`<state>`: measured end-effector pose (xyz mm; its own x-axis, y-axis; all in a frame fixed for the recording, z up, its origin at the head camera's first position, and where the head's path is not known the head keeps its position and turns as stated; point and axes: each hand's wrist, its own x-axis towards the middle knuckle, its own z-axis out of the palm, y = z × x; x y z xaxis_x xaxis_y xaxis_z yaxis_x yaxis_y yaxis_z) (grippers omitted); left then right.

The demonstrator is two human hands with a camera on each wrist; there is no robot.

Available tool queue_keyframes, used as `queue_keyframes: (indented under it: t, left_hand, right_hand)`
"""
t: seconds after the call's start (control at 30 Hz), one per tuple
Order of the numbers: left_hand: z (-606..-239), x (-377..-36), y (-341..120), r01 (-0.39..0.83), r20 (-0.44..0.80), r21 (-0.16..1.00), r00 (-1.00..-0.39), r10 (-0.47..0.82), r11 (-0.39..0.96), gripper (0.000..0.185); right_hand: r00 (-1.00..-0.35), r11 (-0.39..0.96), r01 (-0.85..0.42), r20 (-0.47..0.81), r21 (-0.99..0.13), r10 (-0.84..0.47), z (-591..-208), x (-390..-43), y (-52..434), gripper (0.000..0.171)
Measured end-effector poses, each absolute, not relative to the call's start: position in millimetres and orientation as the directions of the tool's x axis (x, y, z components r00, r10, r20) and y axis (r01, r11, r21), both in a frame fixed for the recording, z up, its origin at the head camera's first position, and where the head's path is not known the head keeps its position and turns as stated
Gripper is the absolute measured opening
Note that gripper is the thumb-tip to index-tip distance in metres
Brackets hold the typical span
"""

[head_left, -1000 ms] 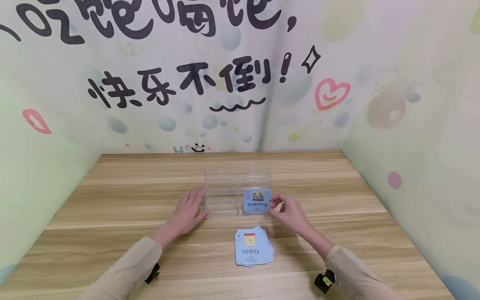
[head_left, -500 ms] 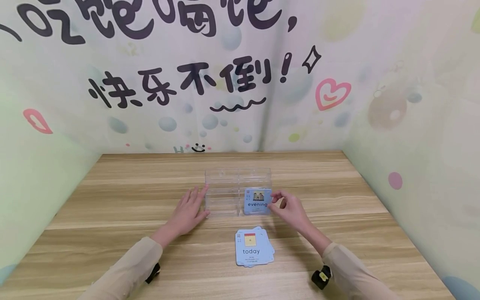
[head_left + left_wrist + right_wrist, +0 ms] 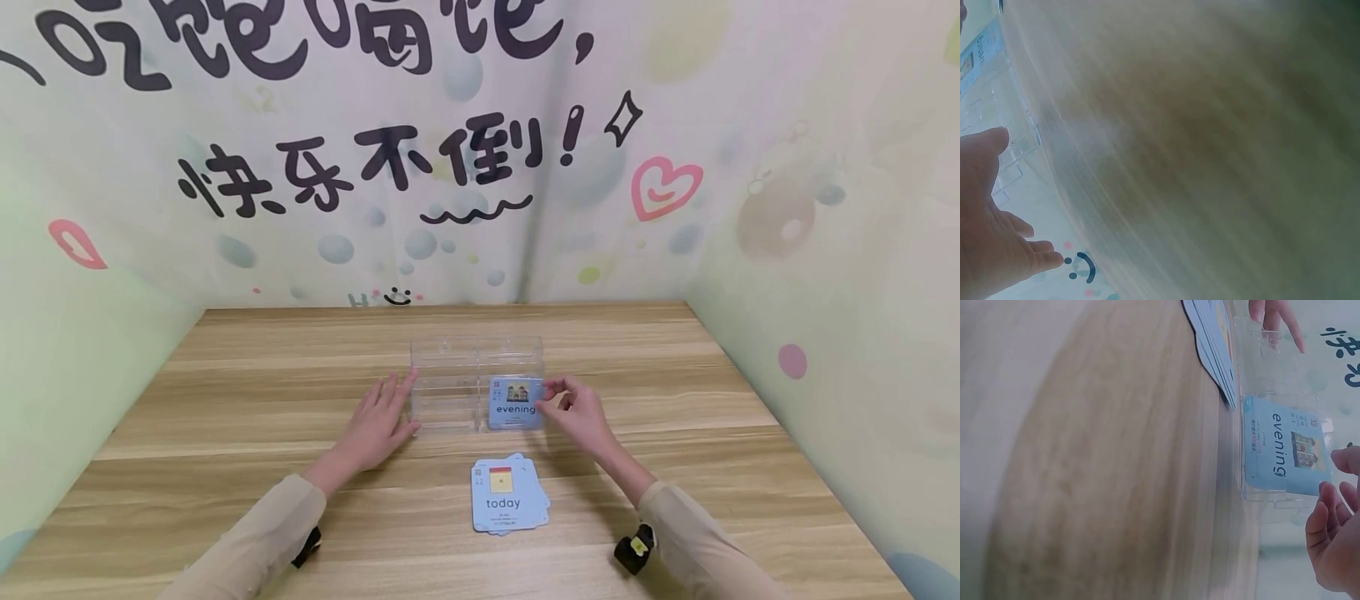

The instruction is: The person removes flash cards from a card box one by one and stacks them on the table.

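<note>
A clear plastic organizer [image 3: 457,367] with several compartments stands mid-table. A blue card reading "evening" [image 3: 516,403] stands upright in its front right compartment, also seen in the right wrist view [image 3: 1282,453]. My left hand [image 3: 378,421] lies with straight fingers against the organizer's left side [image 3: 997,112]. My right hand [image 3: 572,408] hovers at the organizer's right side, fingers loosely curled beside the card's top right corner. In the right wrist view a small gap shows between that hand [image 3: 1332,537] and the card. A stack of blue cards topped by "today" [image 3: 508,494] lies in front of the organizer.
The wooden table [image 3: 225,400] is boxed in by printed fabric walls at the back [image 3: 450,167], left and right [image 3: 847,333]. The card stack [image 3: 1213,344] lies close to the organizer's front wall. A wrist camera [image 3: 633,550] sits on each forearm.
My right hand has lifted a little from the organizer's lower right side to beside the card's top corner. The "evening" card, the stack and my left hand have stayed put.
</note>
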<state>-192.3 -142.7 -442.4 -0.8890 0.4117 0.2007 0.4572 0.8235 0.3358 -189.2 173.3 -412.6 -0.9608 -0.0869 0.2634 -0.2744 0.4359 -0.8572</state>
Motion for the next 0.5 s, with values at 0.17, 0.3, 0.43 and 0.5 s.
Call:
queue_keyframes:
  t: [0.17, 0.3, 0.43, 0.5]
  left_hand:
    - [-441, -191, -142, 0.459, 0.204, 0.340, -0.888, 0.412, 0.821, 0.078]
    - [-440, -191, -141, 0.459, 0.203, 0.344, -0.888, 0.412, 0.819, 0.078]
    - [-441, -191, -142, 0.456, 0.200, 0.347, -0.890, 0.411, 0.819, 0.077]
    - [-441, -191, -142, 0.456, 0.199, 0.349, -0.890, 0.410, 0.819, 0.077]
  right_hand:
    - [-0.971, 0.378, -0.234, 0.233, -0.895, -0.050, -407, -189, 172, 0.027]
    - [-0.979, 0.329, -0.193, 0.204, -0.924, -0.003, -419, -199, 175, 0.027]
    - [-0.983, 0.286, -0.159, 0.177, -0.945, 0.038, -428, -205, 176, 0.027]
    - [-0.984, 0.268, -0.155, 0.173, -0.951, 0.047, -430, -206, 176, 0.029]
